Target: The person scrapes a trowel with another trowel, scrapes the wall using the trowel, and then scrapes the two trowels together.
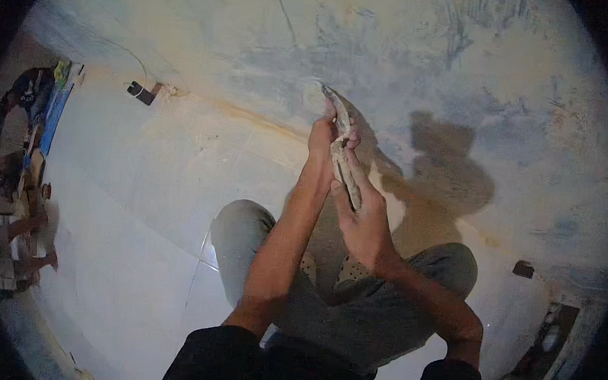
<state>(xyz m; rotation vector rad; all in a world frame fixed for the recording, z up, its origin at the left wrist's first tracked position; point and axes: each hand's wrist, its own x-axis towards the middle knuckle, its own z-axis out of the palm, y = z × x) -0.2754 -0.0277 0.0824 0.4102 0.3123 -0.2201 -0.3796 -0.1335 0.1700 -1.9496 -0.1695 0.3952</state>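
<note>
A long, narrow hand tool (347, 172), pale and crusted, slants up in front of the wall. Its upper part is slightly curved and tapers to a point; its exact kind cannot be made out. My left hand (322, 137) is closed around the upper part, with fingertips showing on the right side. Lower down, my right hand (366, 225) grips the tool's thicker lower end, thumb on the near left side and fingers stretched up along it. Both hands are close together, above and beyond my bent knees.
A blotchy, smeared wall (256, 55) meets the white tiled floor (130, 179) in a slanting line. A black box with a cord (141, 93) is at the left and a small dark object (523, 269) at the right. Assorted clutter (51, 119) lines the left edge.
</note>
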